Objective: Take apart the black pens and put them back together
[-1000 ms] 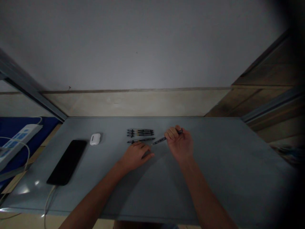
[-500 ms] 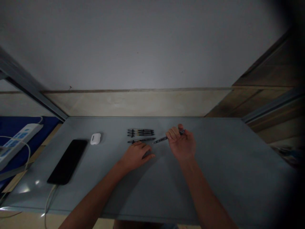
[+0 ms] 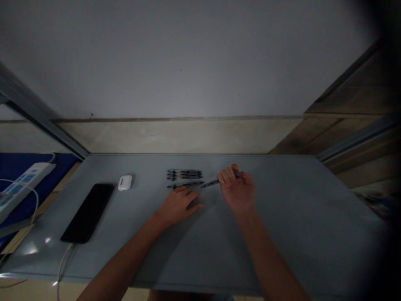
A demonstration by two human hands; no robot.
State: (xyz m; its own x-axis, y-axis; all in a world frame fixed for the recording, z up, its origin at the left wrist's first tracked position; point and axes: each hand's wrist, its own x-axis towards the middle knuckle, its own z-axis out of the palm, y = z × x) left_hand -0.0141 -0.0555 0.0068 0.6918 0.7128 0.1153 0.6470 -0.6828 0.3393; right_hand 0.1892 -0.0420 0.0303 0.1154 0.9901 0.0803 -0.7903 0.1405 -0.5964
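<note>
My right hand (image 3: 237, 188) is closed around a dark pen (image 3: 213, 183), whose tip points left and stands just above the grey tabletop (image 3: 291, 225). My left hand (image 3: 178, 205) lies flat on the table, its fingertips close to a single dark pen (image 3: 186, 184). That pen lies directly below a tight row of several dark pens (image 3: 184, 174). Part of the single pen's left end is near my left fingers, and I cannot tell if they touch it.
A black smartphone (image 3: 87, 213) lies at the table's left, with a white charging cable (image 3: 64, 263) running off the front edge. A white earbud case (image 3: 125, 182) sits near it. A white power strip (image 3: 25, 188) lies on blue cloth (image 3: 19, 165) left of the table.
My right hand has shifted slightly right and the pen in it lies a little flatter. My left hand and the row of pens have not visibly moved.
</note>
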